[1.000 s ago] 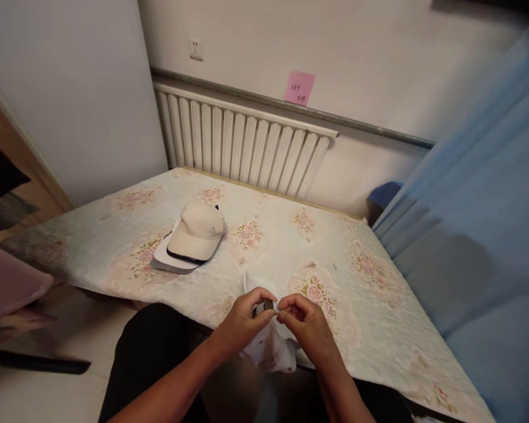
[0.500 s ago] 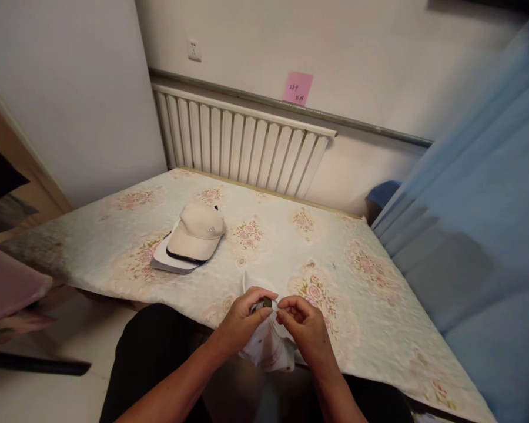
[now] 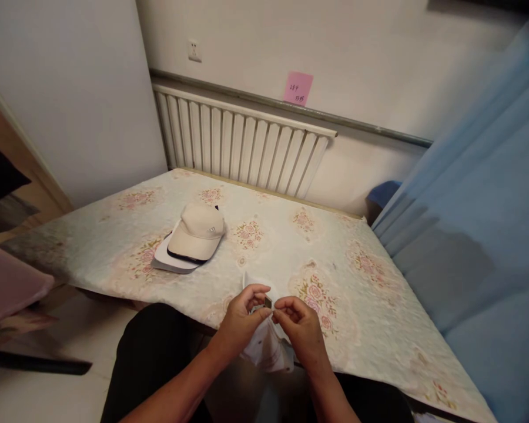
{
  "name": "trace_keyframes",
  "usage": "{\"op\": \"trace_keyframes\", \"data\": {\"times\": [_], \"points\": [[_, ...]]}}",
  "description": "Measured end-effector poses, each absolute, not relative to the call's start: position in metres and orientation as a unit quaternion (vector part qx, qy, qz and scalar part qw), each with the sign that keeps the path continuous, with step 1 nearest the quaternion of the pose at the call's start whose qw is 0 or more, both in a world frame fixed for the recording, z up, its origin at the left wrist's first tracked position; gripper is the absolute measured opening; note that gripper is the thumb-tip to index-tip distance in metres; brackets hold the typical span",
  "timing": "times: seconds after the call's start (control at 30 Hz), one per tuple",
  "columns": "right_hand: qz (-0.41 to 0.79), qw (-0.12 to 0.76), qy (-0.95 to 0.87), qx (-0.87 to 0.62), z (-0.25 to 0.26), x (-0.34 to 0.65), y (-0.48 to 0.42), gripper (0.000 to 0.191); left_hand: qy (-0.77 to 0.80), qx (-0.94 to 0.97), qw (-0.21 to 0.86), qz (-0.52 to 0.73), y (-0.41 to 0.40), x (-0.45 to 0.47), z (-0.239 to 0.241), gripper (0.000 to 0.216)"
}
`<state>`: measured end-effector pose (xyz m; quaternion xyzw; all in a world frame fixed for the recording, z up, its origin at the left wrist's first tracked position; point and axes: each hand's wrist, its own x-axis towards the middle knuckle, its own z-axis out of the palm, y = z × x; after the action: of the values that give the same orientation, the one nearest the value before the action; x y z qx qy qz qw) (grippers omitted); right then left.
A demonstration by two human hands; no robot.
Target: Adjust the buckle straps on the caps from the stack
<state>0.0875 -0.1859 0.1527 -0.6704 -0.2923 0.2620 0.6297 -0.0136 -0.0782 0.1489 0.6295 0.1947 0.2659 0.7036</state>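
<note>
A white cap point(image 3: 264, 349) is held at the near edge of the bed point(image 3: 357, 282), partly hanging over it. Its small dark buckle point(image 3: 268, 303) is pinched in the curled fingers of the left hand point(image 3: 240, 320). The right hand point(image 3: 300, 329) is closed in a fingertip pinch on the white cap just beside it. The cap is judged light, soft and easily crumpled. The buckle is judged hard, tiny and slippery, best gripped by its edges. A beige cap point(image 3: 198, 230) is stacked farther back, well apart.
</note>
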Motion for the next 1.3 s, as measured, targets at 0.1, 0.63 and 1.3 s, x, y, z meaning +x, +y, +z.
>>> {"op": "trace_keyframes", "data": {"times": [0.1,0.63,1.3], "points": [[0.279,0.638,-0.281,-0.66,0.155,0.086,-0.183,0.011,0.188,0.622,0.714,0.262,-0.078,-0.014,0.151,0.035],[0.334,0.618,-0.271,-0.659,0.16,0.091,-0.184,0.012,0.189,0.616,0.716,0.268,-0.076,-0.018,0.146,0.025],[0.368,0.669,-0.261,-0.591,0.168,0.09,-0.176,0.013,0.172,0.639,0.707,0.25,-0.074,-0.016,0.14,0.024]]}}
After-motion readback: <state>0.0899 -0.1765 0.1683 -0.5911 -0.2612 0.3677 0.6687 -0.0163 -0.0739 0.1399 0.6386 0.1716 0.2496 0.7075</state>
